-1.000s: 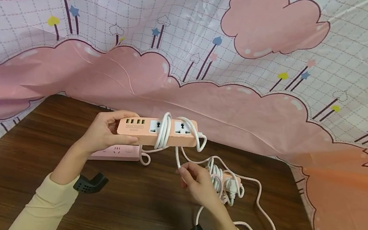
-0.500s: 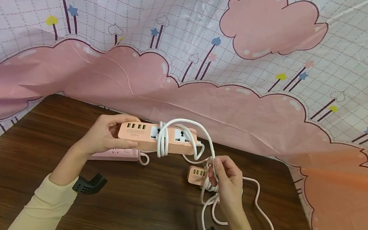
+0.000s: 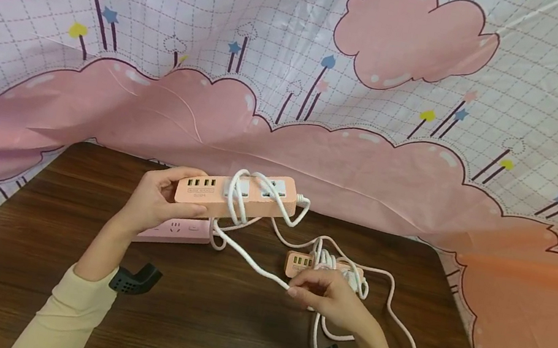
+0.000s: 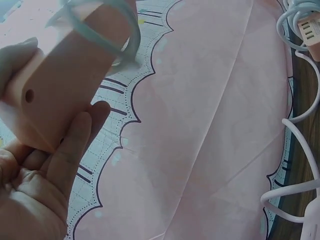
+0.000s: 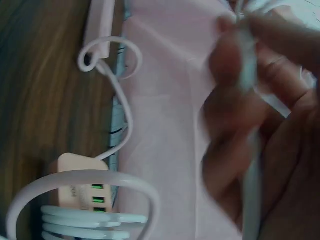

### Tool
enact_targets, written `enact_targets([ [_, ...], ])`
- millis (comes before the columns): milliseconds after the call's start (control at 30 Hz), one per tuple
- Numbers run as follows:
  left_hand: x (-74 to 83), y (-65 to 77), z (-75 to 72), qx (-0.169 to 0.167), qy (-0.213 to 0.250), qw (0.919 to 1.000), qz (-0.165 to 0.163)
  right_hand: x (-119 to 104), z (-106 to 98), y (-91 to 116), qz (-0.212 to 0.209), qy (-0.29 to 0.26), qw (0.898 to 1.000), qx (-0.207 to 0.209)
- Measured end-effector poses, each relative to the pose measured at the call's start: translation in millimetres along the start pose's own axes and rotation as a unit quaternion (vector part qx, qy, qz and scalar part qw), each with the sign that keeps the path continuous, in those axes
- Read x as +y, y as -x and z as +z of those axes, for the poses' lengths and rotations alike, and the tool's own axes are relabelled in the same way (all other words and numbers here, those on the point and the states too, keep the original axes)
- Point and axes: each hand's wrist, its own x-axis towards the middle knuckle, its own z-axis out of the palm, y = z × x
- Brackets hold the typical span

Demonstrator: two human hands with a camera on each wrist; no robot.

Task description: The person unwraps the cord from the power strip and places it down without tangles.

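Pale yellow sleeves (image 3: 70, 314), black angular wrist pieces (image 3: 130, 282)

Peach power strip (image 3: 256, 206): held above the worktop (image 3: 208, 323), canted, socket face visible. Four USB ports (image 3: 201, 183) in a row; two white sockets (image 3: 274, 189), partly covered. White cord (image 3: 254, 265): attached at one end, looped loosely around the body; a slack length emerges beneath, sloping over the worktop, held.

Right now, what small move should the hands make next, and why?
Probably ease one turn of the white cord off the held power strip with the right hand: the turns around the strip look loose, the left hand grips the strip's end, and the right hand pinches a length of cord running out below.
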Motion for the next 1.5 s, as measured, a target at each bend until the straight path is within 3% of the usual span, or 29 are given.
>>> enact_targets([
  [67, 0.6, -0.2, 0.3, -0.004, 0.013, 0.9999, 0.003, 3, 3, -2, 0.023, 0.084, 0.996, 0.004],
  [167, 1.3, -0.3, 0.9, -0.012, 0.016, 0.9998, 0.003, 6, 5, -5, 0.054, 0.192, 0.979, 0.031],
  [300, 1.2, 0.4, 0.6, -0.021, 0.009, 0.9997, -0.004, 8, 3, -13, 0.11, 0.251, 0.957, 0.098],
  [433, 0.3, 1.0, -0.6, -0.034, 0.024, 0.9991, -0.005, 8, -2, -21, 0.16, 0.238, 0.941, 0.181],
  [667, 0.2, 1.1, -2.7, -0.069, 0.051, 0.9963, -0.001, 4, -15, -28, 0.21, 0.124, 0.922, 0.299],
  [867, -0.2, 0.8, -3.0, -0.089, 0.059, 0.9943, -0.005, -7, -28, -26, 0.177, 0.005, 0.887, 0.427],
  [1100, 1.6, 1.2, -4.3, -0.101, 0.048, 0.9937, 0.004, -16, -40, -24, 0.149, -0.11, 0.856, 0.482],
  [1233, 1.8, 1.8, -3.5, -0.102, 0.044, 0.9938, -0.007, -20, -47, -18, 0.088, -0.163, 0.849, 0.495],
  [1333, 0.0, 2.6, -3.4, -0.1, 0.048, 0.9938, -0.01, -24, -48, -12, 0.035, -0.17, 0.854, 0.49],
  [1400, -0.3, 2.7, -4.0, -0.098, 0.037, 0.9945, -0.01, -27, -48, -9, -0.004, -0.177, 0.854, 0.488],
  [1500, -0.5, 2.5, -4.5, -0.092, 0.001, 0.9957, -0.014, -32, -50, -5, -0.063, -0.195, 0.846, 0.492],
])
